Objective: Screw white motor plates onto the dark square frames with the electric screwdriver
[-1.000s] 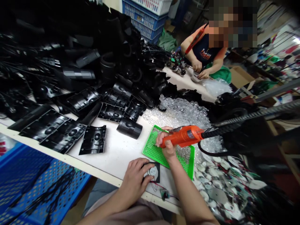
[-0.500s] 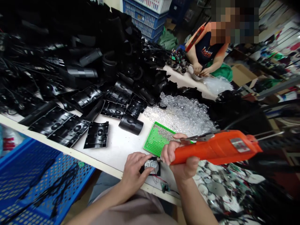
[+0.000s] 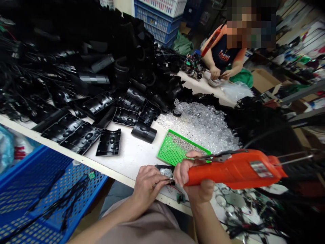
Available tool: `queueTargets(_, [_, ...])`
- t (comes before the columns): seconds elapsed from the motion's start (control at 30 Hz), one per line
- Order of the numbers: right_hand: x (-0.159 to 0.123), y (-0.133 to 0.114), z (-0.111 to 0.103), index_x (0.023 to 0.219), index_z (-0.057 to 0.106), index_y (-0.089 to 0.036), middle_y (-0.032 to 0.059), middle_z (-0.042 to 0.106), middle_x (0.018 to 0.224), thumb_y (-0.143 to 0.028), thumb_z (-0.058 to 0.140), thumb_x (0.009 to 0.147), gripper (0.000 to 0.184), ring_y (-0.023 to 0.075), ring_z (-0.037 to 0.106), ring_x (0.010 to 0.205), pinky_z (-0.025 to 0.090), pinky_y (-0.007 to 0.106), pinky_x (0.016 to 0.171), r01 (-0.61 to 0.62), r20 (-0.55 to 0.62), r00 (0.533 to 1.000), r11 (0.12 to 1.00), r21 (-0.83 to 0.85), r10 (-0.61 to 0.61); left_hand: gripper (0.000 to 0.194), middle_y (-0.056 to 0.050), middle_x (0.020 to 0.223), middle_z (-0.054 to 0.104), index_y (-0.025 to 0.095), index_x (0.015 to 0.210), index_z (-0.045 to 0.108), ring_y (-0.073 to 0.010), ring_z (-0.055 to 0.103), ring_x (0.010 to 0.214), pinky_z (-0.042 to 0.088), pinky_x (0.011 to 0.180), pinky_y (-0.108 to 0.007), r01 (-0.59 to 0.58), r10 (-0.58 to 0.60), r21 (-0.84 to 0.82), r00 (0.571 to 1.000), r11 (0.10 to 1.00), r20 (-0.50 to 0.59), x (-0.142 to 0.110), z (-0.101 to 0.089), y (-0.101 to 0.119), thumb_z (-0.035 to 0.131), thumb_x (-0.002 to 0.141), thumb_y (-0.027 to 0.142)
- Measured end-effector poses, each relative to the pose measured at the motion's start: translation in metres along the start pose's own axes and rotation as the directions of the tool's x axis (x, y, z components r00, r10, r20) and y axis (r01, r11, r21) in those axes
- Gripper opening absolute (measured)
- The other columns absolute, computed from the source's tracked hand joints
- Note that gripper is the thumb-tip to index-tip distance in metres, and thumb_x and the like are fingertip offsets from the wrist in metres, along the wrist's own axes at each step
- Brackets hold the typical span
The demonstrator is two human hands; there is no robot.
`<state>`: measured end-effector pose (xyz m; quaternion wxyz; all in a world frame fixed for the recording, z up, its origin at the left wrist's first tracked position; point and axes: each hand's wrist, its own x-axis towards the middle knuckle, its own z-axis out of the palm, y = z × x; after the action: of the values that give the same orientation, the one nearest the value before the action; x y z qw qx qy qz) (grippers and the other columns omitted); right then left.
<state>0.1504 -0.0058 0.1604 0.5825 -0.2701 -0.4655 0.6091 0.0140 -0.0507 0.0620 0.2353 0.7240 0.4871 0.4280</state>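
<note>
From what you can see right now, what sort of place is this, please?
Probably a small electronics assembly workshop: black plastic housing shells lie in heaps, a green tray holds small metal parts, and the right hand grips an orange power tool.

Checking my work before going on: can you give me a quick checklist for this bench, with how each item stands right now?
1. Left hand holding the round part on its black piece: ok, the fingers are on it.
2. Right hand gripping the orange electric screwdriver: ok, wrapped around the body.
3. Screwdriver tip seated on the round part: cannot tell, the fingers crowd that spot.
4. Green perforated board with small silver pieces: ok, flat on the table, just past the right hand.
5. Red wires and small green circuit board: not ok, loose at the table edge beneath the hands.
</note>
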Motion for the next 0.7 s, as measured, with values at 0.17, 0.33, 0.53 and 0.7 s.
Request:
queueTargets(0.17, [-0.005, -0.006, -0.011, 0.109, 0.057, -0.030, -0.0084, 0.046, 0.048, -0.065, 0.066, 0.073, 0.050, 0.0116, 0.039, 0.034, 0.036, 0.024, 0.036, 0.071, -0.040, 0.997, 0.996, -0.057, -0.073, 0.038, -0.008, 0.107, 0.066, 0.024, 0.125, 0.058, -0.0259, 0.057, 0.105, 0.044, 0.086, -0.041, -0.029, 0.023, 0.087, 0.997, 0.996, 0.077, 0.003, -0.007, 0.000, 0.061, 0.089, 0.034])
queueTargets(0.33, [-0.005, -0.004, -0.032, 0.110, 0.057, -0.027, -0.0089, 0.043, 0.047, -0.068, 0.065, 0.070, 0.059, 0.0118, 0.037, 0.032, 0.037, 0.026, 0.036, 0.106, -0.176, 0.976, 0.985, -0.139, -0.130, 0.047, -0.010, 0.121, 0.059, 0.024, 0.129, 0.052, -0.0280, 0.053, 0.113, 0.042, 0.094, -0.045, 0.016, -0.032, 0.119, 0.990, 0.993, 0.137, 0.004, -0.003, -0.005, 0.057, 0.082, 0.022])
queueTargets(0.53, [-0.009, 0.024, -0.042, 0.105, 0.055, -0.025, -0.0081, 0.044, 0.050, -0.065, 0.065, 0.071, 0.053, 0.0116, 0.038, 0.036, 0.036, 0.025, 0.037, 0.067, -0.146, 0.985, 0.988, -0.141, -0.088, 0.043, -0.010, 0.116, 0.061, 0.023, 0.124, 0.056, -0.0280, 0.055, 0.110, 0.044, 0.089, -0.043, -0.004, -0.014, 0.143, 0.992, 0.990, 0.128, 0.004, 0.014, -0.014, 0.067, 0.083, 0.030])
queueTargets(0.7, [-0.012, 0.037, -0.049, 0.102, 0.054, -0.024, -0.0070, 0.045, 0.054, -0.061, 0.064, 0.075, 0.048, 0.0124, 0.043, 0.041, 0.038, 0.026, 0.042, 0.047, -0.101, 0.993, 0.988, -0.147, -0.062, 0.029, -0.008, 0.113, 0.064, 0.025, 0.117, 0.061, -0.0250, 0.057, 0.106, 0.045, 0.086, -0.039, -0.015, -0.003, 0.139, 0.992, 0.990, 0.126, 0.003, 0.020, -0.022, 0.061, 0.089, 0.032])
